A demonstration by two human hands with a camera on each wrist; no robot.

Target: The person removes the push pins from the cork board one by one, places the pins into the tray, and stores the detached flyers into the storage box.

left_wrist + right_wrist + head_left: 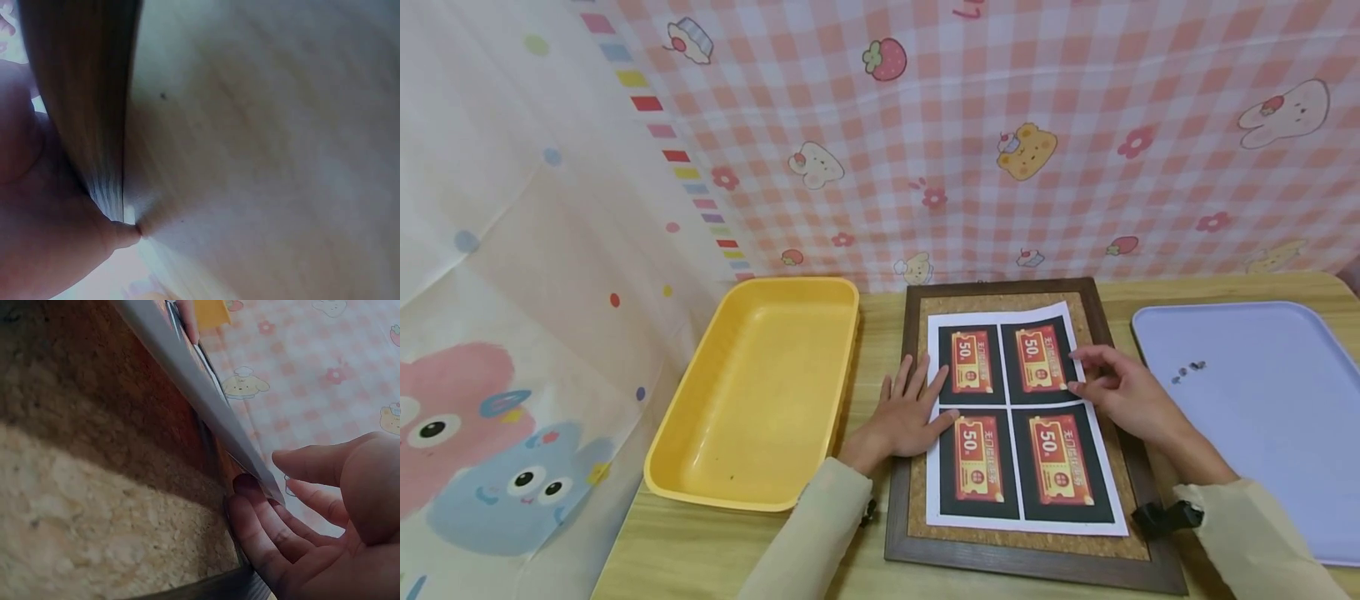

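Observation:
A white sheet of printed coupons [1007, 408], red and yellow on black panels, lies over a cork board [1138, 547] with a dark brown wooden frame. My left hand [904, 419] spreads its fingers over the board's left side, fingertips on the sheet's left margin. At the sheet's right edge is my right hand [1123, 392], fingers loosely bent. In the right wrist view the sheet's edge [206, 394] stands raised off the cork. Fingertips [245, 485] touch that edge from below, and the thumb appears slightly apart from it.
Left of the board stands a yellow tray [845, 350]. On the right, a lavender tray [1255, 433] holds several small dark pieces [1189, 371]. A checked curtain [955, 167] hangs behind the wooden table [700, 546].

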